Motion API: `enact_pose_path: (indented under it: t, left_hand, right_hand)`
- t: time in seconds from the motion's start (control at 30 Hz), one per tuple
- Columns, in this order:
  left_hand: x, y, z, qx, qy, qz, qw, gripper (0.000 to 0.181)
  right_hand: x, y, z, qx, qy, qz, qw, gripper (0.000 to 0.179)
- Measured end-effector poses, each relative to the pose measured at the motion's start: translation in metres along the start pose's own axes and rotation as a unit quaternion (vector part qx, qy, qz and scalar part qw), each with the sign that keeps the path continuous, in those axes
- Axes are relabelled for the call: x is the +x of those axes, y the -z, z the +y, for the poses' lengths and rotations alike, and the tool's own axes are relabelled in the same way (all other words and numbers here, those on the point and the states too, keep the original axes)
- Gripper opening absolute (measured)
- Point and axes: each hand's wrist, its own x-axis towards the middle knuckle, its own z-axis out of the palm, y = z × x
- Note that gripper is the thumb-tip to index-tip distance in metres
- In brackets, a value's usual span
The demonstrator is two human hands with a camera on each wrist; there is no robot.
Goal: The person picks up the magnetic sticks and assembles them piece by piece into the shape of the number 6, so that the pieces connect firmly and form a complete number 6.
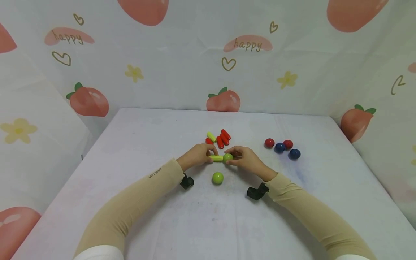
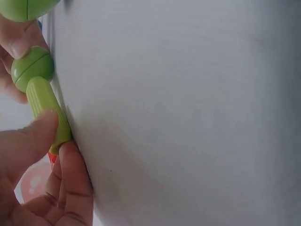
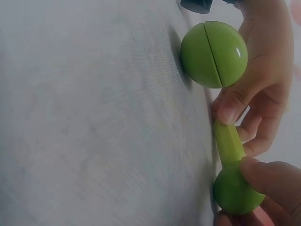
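Note:
My left hand [image 1: 197, 156] pinches a yellow-green ribbed handle [image 1: 215, 158] between thumb and fingers. At the handle's right end sits a green ball [image 1: 228, 157], which my right hand [image 1: 249, 161] grips. The left wrist view shows the handle's end [image 2: 41, 94] meeting the ball [image 2: 34, 68], in line with it; whether the end goes into the ball I cannot tell. Closer to me, a second green ball [image 1: 217, 178] with a seam round its middle lies loose on the cloth. It shows large in the right wrist view.
Just beyond my hands lie several red handles [image 1: 224, 139] and another yellow-green handle [image 1: 211, 137]. To the right sit two red balls [image 1: 269, 143] and two dark blue balls [image 1: 294, 154]. A white cloth covers the table [image 1: 195, 224]; a printed curtain [image 1: 182, 79] hangs behind.

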Motion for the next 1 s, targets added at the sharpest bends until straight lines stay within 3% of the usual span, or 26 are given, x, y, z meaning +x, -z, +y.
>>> enact_pose_path:
  t: [0.23,0.37,0.5,0.6,0.7,1.0]
  left_hand:
    - [-0.007,0.009,-0.006,-0.043,0.009,-0.027,0.9987,0.038]
    - [-0.019,0.019,-0.002,-0.078,-0.014,0.011,0.9968,0.041]
    - [-0.036,0.021,0.01,-0.137,-0.059,0.064,0.9867,0.037]
    - [-0.05,0.014,0.018,-0.169,-0.087,0.076,0.9789,0.032]
    - [-0.06,0.003,0.022,-0.179,-0.089,0.065,0.9776,0.03]
    - [-0.062,-0.023,0.016,-0.169,-0.037,0.029,0.9844,0.029]
  right_hand:
    - [0.002,0.0,0.001,0.001,-0.012,-0.01,0.9999,0.041]
    - [0.002,0.002,0.001,-0.003,-0.011,-0.011,0.9999,0.041]
    - [0.002,0.003,0.001,-0.006,-0.006,-0.011,0.9999,0.041]
    - [0.002,0.004,0.001,-0.004,0.0,-0.012,0.9999,0.041]
    - [0.002,0.004,0.002,-0.001,0.004,-0.014,0.9999,0.041]
    - [0.004,0.003,0.003,0.0,0.007,-0.012,0.9999,0.04]
